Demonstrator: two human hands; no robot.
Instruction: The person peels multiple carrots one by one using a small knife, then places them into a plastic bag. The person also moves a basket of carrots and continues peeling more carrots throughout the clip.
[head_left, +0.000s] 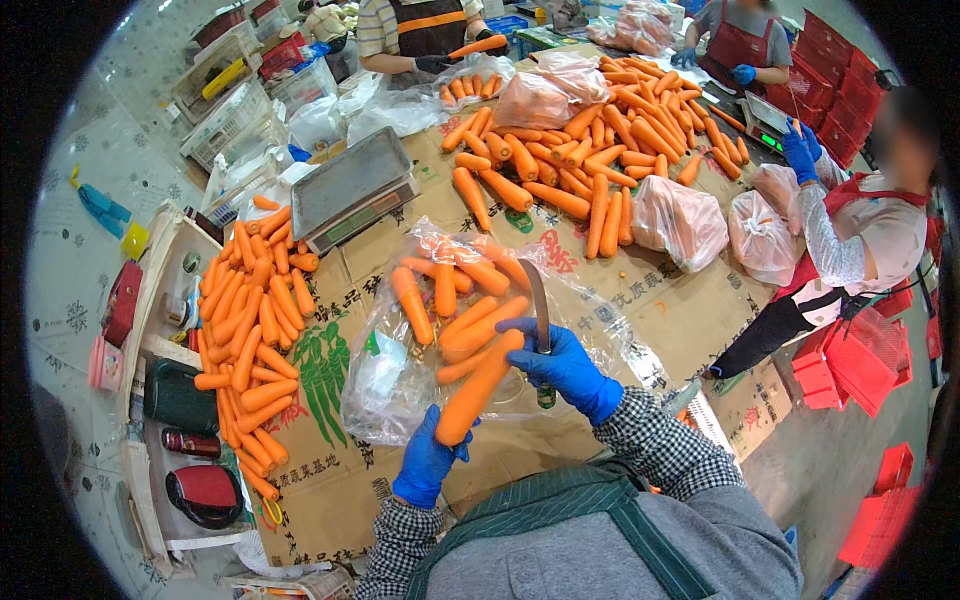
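A large carrot (478, 391) slants across the space before me, its lower end held in my blue-gloved left hand (426, 463). The gloved fingers of my right hand (564, 366) touch its upper end. That same hand grips a knife with a curved blade (539, 300), which points away from me; the handle shows below the fingers. Under the carrot, a clear plastic bag (371, 412) lies spread on the cardboard. Several carrots (469, 330) lie in or on this bag; the film makes it hard to tell which.
On the left lies a carrot pile (251, 315) beside a metal-topped scale (349, 187). A larger heap (637, 112) and a filled bag (679, 223) lie beyond. Cardboard (315, 510) covers the table. Co-workers stand at the far side and right, near red crates (855, 360).
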